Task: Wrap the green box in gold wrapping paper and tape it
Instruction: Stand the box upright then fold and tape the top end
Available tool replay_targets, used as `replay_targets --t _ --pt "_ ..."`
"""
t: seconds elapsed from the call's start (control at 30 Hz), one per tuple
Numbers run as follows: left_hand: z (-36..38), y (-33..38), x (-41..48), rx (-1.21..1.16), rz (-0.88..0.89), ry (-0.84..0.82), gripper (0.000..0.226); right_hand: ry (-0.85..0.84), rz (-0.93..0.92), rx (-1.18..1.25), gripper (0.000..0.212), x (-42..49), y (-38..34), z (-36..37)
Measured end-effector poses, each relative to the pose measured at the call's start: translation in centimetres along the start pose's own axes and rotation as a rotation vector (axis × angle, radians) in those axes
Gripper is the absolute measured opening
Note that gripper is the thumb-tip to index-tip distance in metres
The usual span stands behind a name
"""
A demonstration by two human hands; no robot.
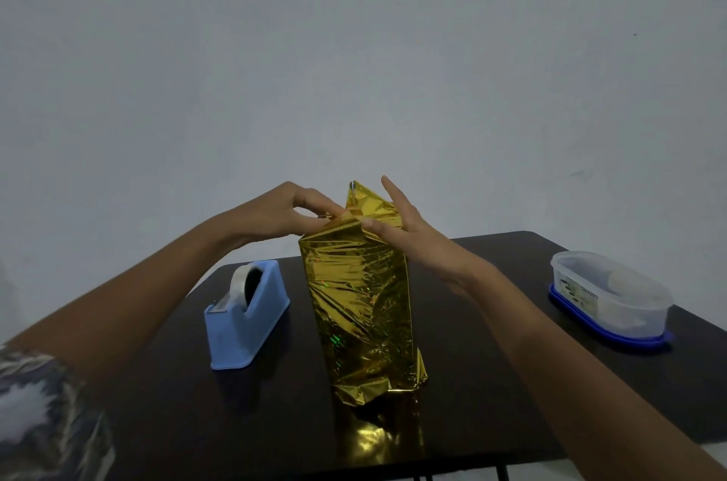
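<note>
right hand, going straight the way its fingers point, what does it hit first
The right hand would likely meet the raised top of the gold wrapping paper first; the left hand lies just beyond.

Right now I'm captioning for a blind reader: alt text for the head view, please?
The left hand pinches and the right hand steadies the top of gold wrapping paper around a tall upright parcel on a dark table. A blue tape dispenser stands to its left, a clear plastic container to its right.
</note>
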State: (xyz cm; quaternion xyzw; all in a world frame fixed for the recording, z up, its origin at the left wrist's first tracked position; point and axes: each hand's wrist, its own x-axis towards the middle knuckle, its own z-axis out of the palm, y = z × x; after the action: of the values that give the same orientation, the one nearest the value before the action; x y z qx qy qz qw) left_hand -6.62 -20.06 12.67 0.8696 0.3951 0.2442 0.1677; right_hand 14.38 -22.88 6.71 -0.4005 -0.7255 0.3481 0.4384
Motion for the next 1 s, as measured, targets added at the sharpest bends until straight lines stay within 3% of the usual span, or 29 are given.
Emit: replay_targets --t 0.17,0.4,0.57,0.83,0.93,1.0 --pt "-0.2 -0.1 0.3 0.014 0.046 -0.048 0.026 -0.008 -0.009 0.063 0.088 -0.4 0.0 0.3" --pt "-0.1 -0.2 0.7 0.045 0.046 -0.069 0.072 -0.007 -0.011 0.081 0.088 -0.7 -0.1 0.5" --pt "0.2 -0.1 0.6 0.053 0.004 -0.073 0.083 -0.013 -0.014 0.078 0.088 -0.8 -0.1 0.6" --pt "0.7 -0.2 0.6 0.077 -0.066 -0.061 0.07 -0.01 0.002 0.105 0.08 -0.8 0.1 0.7" --pt "0.9 0.1 0.7 0.109 -0.071 -0.075 0.074 0.034 -0.033 0.141 0.072 -0.8 -0.1 0.4" --pt "1.0 0.0 0.8 0.115 -0.075 -0.072 0.072 0.1 -0.089 0.115 0.054 -0.4 -0.4 0.2"
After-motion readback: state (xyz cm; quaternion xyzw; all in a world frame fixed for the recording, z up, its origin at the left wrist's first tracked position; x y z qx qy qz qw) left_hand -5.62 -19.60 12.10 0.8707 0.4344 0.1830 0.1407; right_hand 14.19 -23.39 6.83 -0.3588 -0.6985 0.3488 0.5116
